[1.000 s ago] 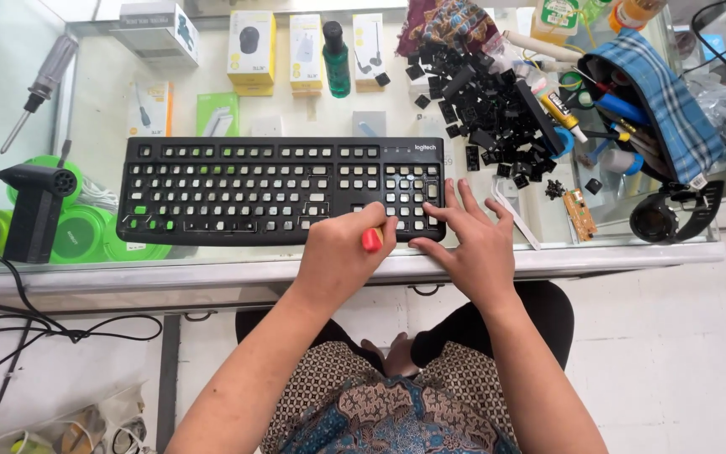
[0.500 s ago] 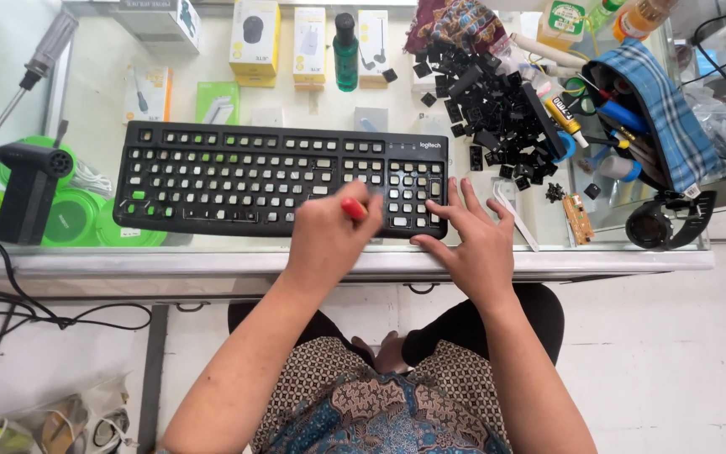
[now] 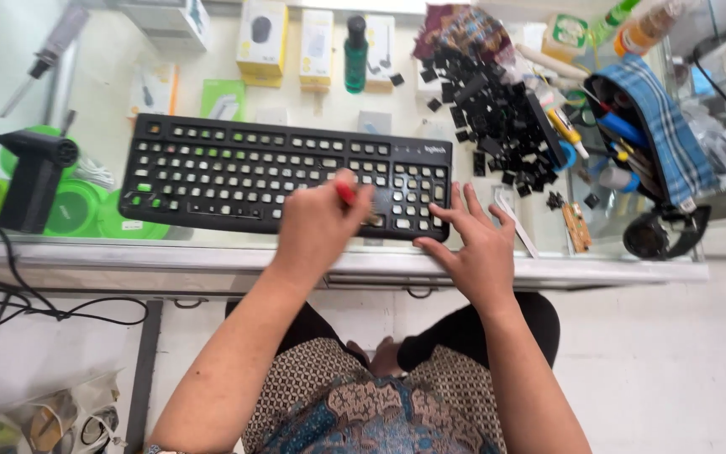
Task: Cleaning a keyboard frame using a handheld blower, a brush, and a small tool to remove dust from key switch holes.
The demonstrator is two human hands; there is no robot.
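Your left hand (image 3: 317, 227) now sits over the right part of the main key block of the black keyboard (image 3: 212, 172); half a second ago it was nearer the number pad, so it has slid a little leftward along the lower rows. Its fingers are curled shut around a small red tool (image 3: 344, 193), whose tip just shows above your knuckles, pointing down at the key wells. The hand is blurred, so it is in motion and you cannot tell which well the tool touches.

Your right hand (image 3: 476, 248) has hardly shifted: it lies flat with fingers spread, holding nothing, its fingertips pressing the bottom right corner of the keyboard and its palm over the front edge of the glass counter (image 3: 598, 269). That pressure seems to be steadying the board while the tool works.

The keyboard lies across the middle of the counter with its caps off; the loose black keycaps (image 3: 497, 118) are heaped just beyond its right end. A black hand blower (image 3: 35, 176) stands by the left end.
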